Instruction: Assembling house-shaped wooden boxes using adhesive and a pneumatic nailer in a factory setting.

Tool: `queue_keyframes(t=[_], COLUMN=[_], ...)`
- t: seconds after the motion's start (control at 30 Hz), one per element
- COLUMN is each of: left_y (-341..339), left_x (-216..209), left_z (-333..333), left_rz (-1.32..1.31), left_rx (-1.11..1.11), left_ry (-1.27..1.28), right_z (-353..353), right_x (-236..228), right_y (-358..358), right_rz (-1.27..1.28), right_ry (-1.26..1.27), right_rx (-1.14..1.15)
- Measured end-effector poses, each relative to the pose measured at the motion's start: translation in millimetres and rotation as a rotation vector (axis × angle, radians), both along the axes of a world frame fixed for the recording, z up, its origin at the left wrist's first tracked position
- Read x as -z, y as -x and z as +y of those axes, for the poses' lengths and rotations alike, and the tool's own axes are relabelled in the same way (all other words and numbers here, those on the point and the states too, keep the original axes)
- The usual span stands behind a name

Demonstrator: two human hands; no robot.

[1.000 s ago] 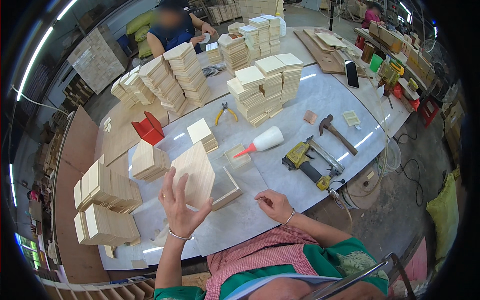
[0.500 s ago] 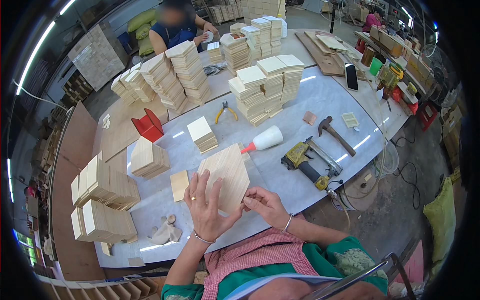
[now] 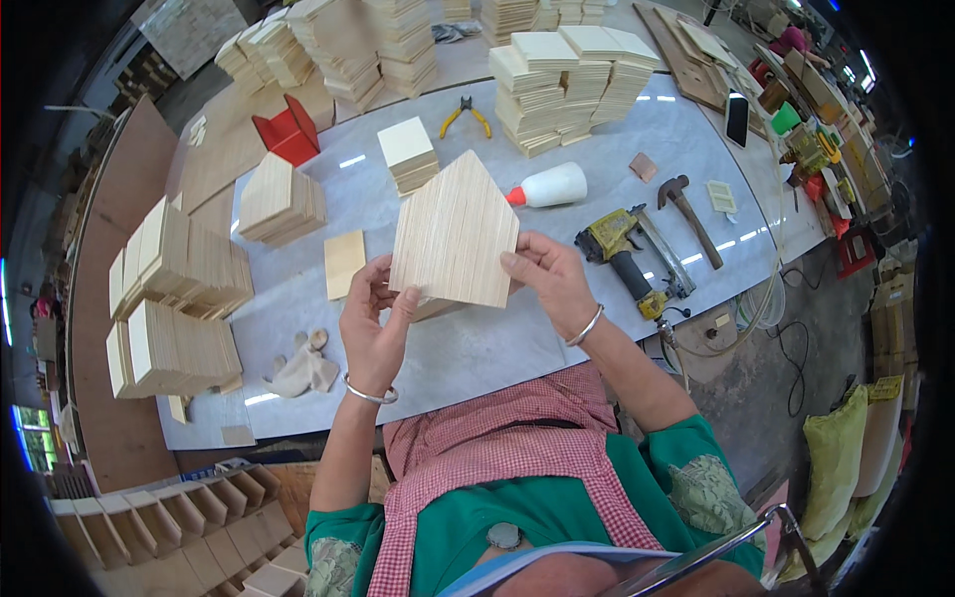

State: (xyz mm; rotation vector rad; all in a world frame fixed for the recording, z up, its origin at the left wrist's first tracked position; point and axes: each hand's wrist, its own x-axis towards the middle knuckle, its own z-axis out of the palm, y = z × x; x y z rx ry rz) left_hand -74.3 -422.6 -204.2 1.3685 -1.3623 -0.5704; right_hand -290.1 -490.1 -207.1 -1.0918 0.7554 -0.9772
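A five-sided, house-shaped wooden panel [image 3: 456, 234] is tilted up in front of me, its peak pointing away. My left hand [image 3: 376, 326] is closed on the lower left corner, thumb over the face and fingers curled behind. Gripping the right edge is my right hand [image 3: 553, 282], its thumb on the face and the other fingers mostly hidden behind. Under the panel's bottom edge another wooden piece shows in part. Just right of the peak lies a white glue bottle [image 3: 556, 185] with a red nozzle. A small stack of wooden blanks [image 3: 408, 149] stands beyond the panel.
Right of my hands lie a yellow nail gun [image 3: 627, 254] with its hose and a hammer [image 3: 693, 219]. Pliers [image 3: 466, 117] and a red holder [image 3: 288, 131] are farther off. Stacked panels [image 3: 179, 343] line the left side, near a pale glove [image 3: 303, 368]. Taller stacks [image 3: 572, 90] stand behind.
My left hand has gone from lying spread across the panel to gripping its lower left corner. The panel has turned more squarely toward me, peak away. The whole view has shifted.
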Motion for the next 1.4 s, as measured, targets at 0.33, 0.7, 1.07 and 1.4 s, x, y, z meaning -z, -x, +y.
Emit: queue_keyframes(t=[0.33, 0.7, 1.07, 1.4], left_y=[-3, -5, -10, -8], left_x=[5, 32, 82, 81], left_z=[8, 21, 29, 25], left_rz=[0.565, -0.349, -0.577, -0.419], left_rx=[0.023, -0.144, -0.251, -0.235], left_ry=[-0.16, 0.092, 0.208, 0.104], right_z=[-35, -50, -38, -43], right_x=[-2, 31, 55, 51], right_y=[-17, -34, -36, -46], right_rz=[0.184, 0.295, 0.479, 0.67], right_ry=[0.08, 0.213, 0.269, 0.378], right_rx=[0.042, 0.186, 0.198, 0.191])
